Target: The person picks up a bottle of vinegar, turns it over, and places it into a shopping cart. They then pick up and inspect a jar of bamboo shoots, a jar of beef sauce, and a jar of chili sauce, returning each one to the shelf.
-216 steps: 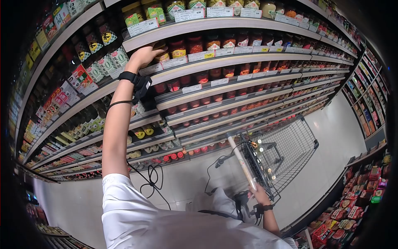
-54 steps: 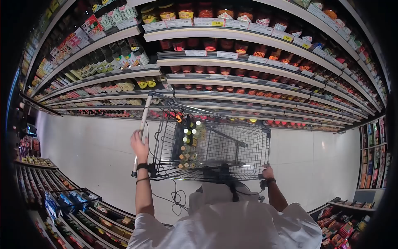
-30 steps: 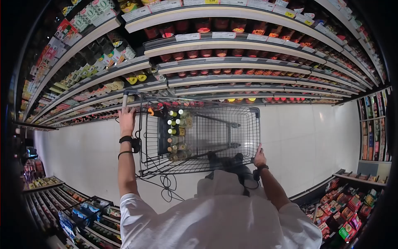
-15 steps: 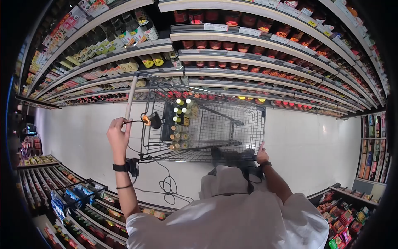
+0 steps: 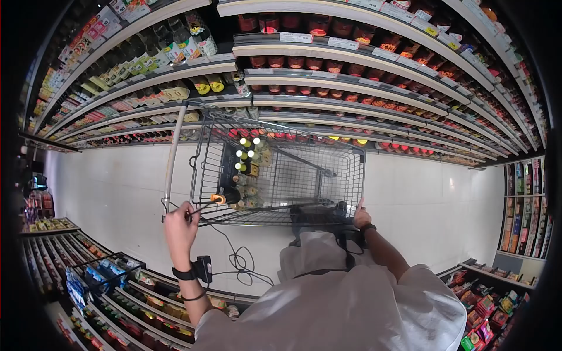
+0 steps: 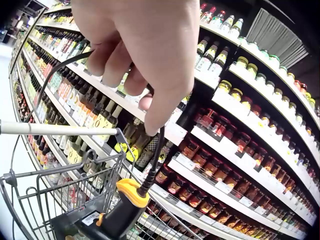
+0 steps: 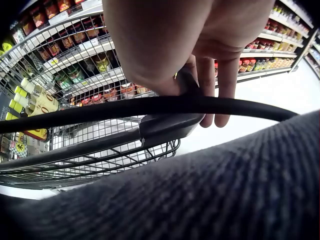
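Note:
In the left wrist view my left hand pinches a black cable between thumb and curled fingers. From it hangs a black handheld device with an orange-yellow collar, like a barcode scanner, low over the handle end of the shopping cart. The head view shows this left hand beside the near end of the cart's pale handle. My right hand holds the cart's front corner, thumb on the inner side, fingers hanging straight outside. Several bottles stand in the cart's handle end.
Shelves of jars and bottles run along the cart's far side. Behind and to the left stand low racks of packaged goods; a bin of red packs is at lower right. Loops of black cable hang beside the cart.
My left hand went from the jar shelf to the handle, then to the cable; the device has since shifted toward me. My right hand moved from the handle to the front corner.

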A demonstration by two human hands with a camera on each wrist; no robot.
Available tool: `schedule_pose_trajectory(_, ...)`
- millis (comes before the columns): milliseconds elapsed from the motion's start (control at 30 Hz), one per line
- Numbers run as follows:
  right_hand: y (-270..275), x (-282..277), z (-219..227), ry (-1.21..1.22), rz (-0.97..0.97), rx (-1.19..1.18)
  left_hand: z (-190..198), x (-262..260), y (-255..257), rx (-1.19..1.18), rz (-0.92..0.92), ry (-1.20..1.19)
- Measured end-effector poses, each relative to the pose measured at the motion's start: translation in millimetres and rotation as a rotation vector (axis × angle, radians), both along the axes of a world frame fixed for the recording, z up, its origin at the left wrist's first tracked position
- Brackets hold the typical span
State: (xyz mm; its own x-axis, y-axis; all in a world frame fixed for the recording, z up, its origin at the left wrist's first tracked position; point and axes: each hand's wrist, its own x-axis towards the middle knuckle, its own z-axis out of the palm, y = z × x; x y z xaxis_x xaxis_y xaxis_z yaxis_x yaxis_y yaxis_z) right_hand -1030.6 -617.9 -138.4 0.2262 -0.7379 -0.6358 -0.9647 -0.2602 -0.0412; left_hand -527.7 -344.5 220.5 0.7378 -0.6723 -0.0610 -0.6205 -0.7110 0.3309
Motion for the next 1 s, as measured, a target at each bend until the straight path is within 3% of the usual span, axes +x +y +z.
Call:
schedule_pose_trajectory(167,-4.7,-2.7,0.1,0.018,-0.022,0.027,18.2,-12.3,8.5,0.118,0.012,-0.01)
schedule_pose_trajectory(367,-6.8,-14.8,-16.8,-0.084,-0.007,-0.019,84.4,-6.4,16.8,0.037,0.122,-0.019)
schedule_pose_trajectory(500,-7.1,-18.6,-18.5,-0.089,0.018,-0.07,74.0,-21.4,13.1,-0.065,0.016,0.116)
schedule_pose_trajectory(667,-7.4,-26.8,-24.2,-0.068,0.054,-0.083,83.6,-50.5,23.3,0.016,0.099,0.198)
schedule_pose_trajectory(900,-5.3,-36.9,-37.3,-0.187,0.116,-0.159,91.2,0.3,86.4,-0.009,0.294,-0.122)
schedule_pose_trajectory(1000,-5.9,-35.0,-29.4,-0.202,0.128,-0.177,100.2,13.7,103.2,-0.069,0.311,-0.095)
